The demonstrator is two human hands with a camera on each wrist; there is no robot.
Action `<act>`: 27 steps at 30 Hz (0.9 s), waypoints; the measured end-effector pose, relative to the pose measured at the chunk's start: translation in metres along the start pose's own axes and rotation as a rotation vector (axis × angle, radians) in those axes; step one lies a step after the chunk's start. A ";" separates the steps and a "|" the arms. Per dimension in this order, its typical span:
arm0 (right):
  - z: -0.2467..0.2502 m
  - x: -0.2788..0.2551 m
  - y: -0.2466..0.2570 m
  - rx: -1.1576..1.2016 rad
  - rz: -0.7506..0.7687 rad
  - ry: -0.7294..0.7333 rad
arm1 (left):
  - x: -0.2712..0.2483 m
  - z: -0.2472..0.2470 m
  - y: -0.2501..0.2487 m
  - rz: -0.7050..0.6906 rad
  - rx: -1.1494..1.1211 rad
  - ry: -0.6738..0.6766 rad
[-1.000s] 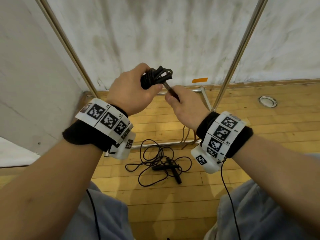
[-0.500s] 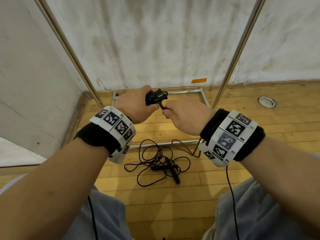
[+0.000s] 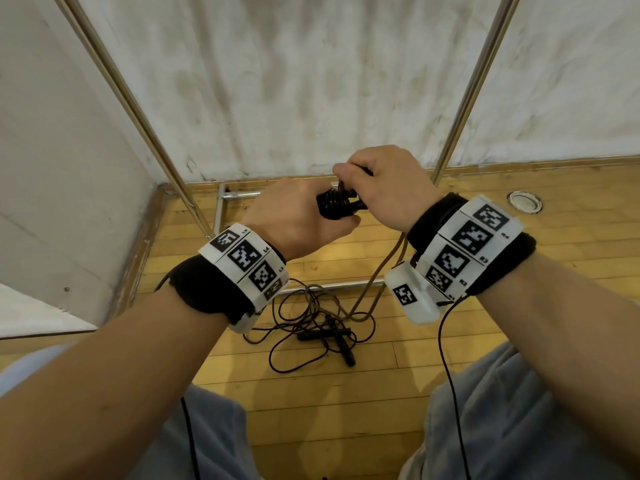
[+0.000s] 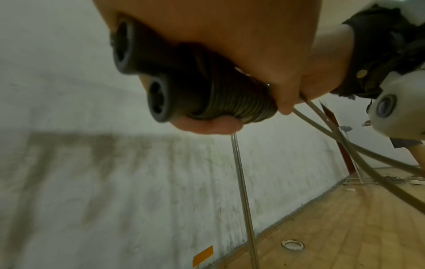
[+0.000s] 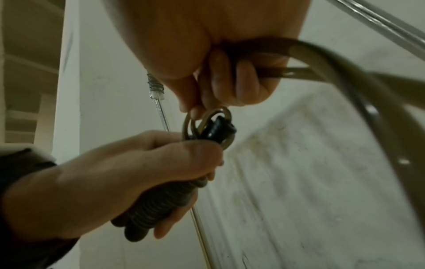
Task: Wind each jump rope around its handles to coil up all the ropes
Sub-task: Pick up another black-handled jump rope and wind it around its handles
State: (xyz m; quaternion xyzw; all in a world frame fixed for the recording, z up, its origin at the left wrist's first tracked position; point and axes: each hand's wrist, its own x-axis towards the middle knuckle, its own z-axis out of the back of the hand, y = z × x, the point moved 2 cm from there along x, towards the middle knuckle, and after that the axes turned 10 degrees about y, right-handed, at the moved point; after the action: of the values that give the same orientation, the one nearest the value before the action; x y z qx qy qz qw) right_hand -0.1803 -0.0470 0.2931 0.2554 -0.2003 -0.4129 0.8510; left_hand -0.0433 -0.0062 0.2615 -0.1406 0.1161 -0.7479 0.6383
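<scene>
My left hand grips the two black handles of a jump rope, held side by side with many turns of brownish rope coiled around them. My right hand sits just above and to the right of the handles and pinches the rope in curled fingers. The loose rope hangs from that hand down to the floor. The handle ends stick out of my left fist. A second jump rope, black, lies tangled and uncoiled on the wooden floor between my knees.
Two slanted metal poles of a rack rise against the white wall, with its base bars on the floor behind my hands. A round floor socket sits at the right. My knees fill the bottom.
My right hand has risen from beside the handles to above them, carrying the rope over the bundle. Both hands sit a little lower and further right than a second ago.
</scene>
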 end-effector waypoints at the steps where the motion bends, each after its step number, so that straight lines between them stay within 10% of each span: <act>1: -0.001 0.000 0.001 0.011 -0.002 0.006 | -0.001 -0.001 0.000 0.005 0.004 -0.004; 19: -0.012 0.008 -0.024 0.827 -0.146 0.014 | -0.005 0.013 0.010 -0.024 -0.393 -0.030; 27: -0.036 -0.005 -0.006 0.289 -0.027 0.026 | -0.004 0.021 0.015 0.017 -0.405 -0.119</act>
State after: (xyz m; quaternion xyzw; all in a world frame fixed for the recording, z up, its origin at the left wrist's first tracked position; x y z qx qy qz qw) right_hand -0.1671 -0.0361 0.2607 0.3833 -0.2430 -0.3878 0.8023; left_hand -0.0218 -0.0049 0.2755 -0.3087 0.2273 -0.6943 0.6091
